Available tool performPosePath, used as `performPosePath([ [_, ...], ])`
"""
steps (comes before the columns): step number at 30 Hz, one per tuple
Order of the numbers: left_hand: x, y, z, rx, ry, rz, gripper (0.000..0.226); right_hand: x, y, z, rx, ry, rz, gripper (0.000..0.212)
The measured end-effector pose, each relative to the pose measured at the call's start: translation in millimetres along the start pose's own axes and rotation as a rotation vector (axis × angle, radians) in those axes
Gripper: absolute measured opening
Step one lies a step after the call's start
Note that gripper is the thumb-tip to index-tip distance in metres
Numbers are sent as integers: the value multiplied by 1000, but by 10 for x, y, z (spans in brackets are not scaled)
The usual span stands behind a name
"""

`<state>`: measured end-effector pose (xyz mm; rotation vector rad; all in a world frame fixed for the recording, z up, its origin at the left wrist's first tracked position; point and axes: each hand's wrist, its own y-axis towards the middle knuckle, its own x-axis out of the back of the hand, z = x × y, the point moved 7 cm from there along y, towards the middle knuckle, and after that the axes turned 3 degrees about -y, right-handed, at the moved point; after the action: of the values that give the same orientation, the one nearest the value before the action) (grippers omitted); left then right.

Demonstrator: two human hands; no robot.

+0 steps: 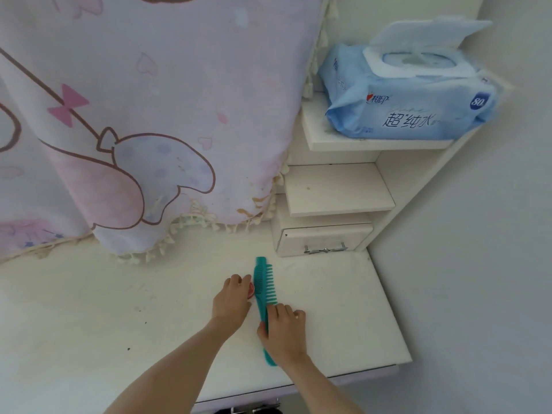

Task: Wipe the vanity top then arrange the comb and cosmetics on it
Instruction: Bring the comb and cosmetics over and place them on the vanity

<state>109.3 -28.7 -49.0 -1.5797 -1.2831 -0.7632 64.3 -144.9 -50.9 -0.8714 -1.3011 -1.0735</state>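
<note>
- Two bare forearms reach from the bottom edge up over the white vanity top (98, 309).
- Nearest, the right hand (282, 333) lies across the handle half of the teal comb (264, 297), thumb on the comb's left side and fingers curled over to its right, gripping it against the top.
- That comb lies flat, running away from the viewer, teeth pointing right, handle end toward the front edge.
- Just left of it, the left hand (231, 300) has its fingers bunched together, their tips closed round a small red cosmetic (251, 289); most of this item is hidden, so its kind cannot be told.
- It sits on the top, touching or just beside the comb's left edge.
- Small dark specks mark the surface to the left.
- Farther back on the right stands a small drawer (324, 240) with a metal handle, and white shelves (337, 189) step up above it.
- On the highest shelf lies a blue wipes pack (409, 112), its lid flipped open.
- Behind on the left hangs a pink cartoon cloth (149, 115) with a tasselled hem reaching the top.
</note>
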Motion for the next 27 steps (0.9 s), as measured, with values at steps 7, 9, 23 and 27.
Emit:
performPosePath([
  [7,186,-299,87,-62,253,-83,61,123,30,-198,-54,-58,6,53],
  [9,245,-373,53,-97,330,-82,63,190,56,-223,-86,-89,11,58],
  [23,899,-841,-1304,-743,513,-172,64,1569,-684,-517,-591,-236,-260,52],
  [27,903,-1508,-2044,-1054,529,-205,64,2082,-1697,-695,-868,-286,-340,52],
])
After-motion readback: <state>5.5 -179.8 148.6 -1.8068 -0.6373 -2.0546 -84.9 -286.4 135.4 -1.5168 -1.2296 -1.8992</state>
